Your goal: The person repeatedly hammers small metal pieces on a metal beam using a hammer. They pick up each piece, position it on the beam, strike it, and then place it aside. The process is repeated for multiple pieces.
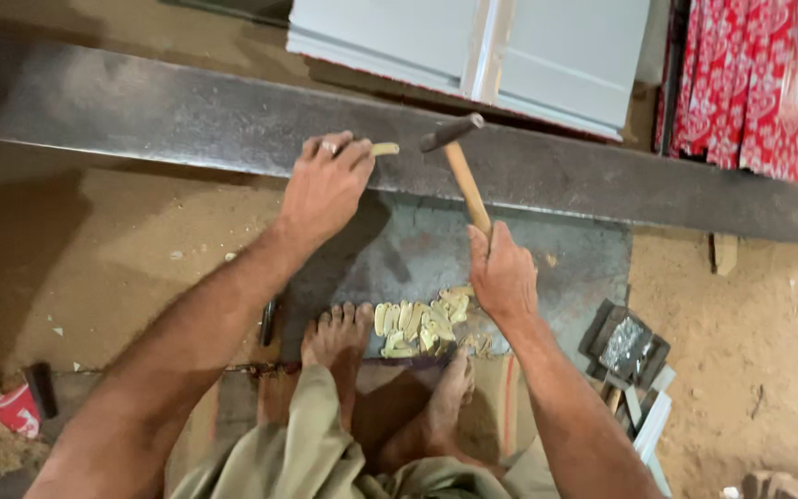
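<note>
left hand (325, 185) pinches a small pale yellow piece (384, 149) between thumb and fingers, holding it down on the long dark steel beam (187, 115). the piece pokes out to the right of the fingertips, lying flat on the beam's top face. right hand (502, 274) is wrapped tight around the wooden handle of a hammer (462, 166); the dark hammer head sits raised just right of the piece, not touching it. a pile of similar pale pieces (422, 323) lies on a dark flat plate (556, 259) on the floor, just beside the person's bare feet (339, 337) and under the right hand. stack of small trays with a shiny sheet (628, 346) to the right on the sandy floor. red cup (16, 408) far left.
</note>
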`<action>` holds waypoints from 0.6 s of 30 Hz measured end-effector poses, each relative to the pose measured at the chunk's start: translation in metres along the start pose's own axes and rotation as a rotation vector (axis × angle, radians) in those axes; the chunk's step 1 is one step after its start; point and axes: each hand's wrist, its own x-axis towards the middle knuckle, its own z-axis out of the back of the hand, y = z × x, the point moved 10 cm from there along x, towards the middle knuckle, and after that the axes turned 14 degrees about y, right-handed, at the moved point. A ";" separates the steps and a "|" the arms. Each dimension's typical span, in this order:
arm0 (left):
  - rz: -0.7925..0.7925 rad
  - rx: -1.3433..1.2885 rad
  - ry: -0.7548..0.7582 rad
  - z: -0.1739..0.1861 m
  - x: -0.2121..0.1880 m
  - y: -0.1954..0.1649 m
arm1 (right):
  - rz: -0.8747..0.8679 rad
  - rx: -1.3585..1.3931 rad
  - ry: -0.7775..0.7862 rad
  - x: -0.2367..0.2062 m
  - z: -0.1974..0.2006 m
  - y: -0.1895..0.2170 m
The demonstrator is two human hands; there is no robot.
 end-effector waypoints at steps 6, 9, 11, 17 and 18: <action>0.159 -0.286 0.183 -0.031 0.056 0.017 | -0.098 -0.023 0.008 -0.019 -0.010 -0.043; 0.197 -0.260 0.299 -0.051 0.084 0.019 | -0.118 0.054 0.035 -0.022 -0.023 -0.052; 0.263 -0.334 0.379 -0.062 0.091 0.025 | -0.089 0.081 0.036 -0.022 -0.026 -0.051; 0.471 -0.865 0.192 -0.052 0.058 0.055 | 0.033 0.131 0.022 -0.012 -0.001 -0.040; 0.428 -0.713 0.104 -0.037 0.054 0.056 | 0.053 0.167 0.030 -0.010 0.006 -0.036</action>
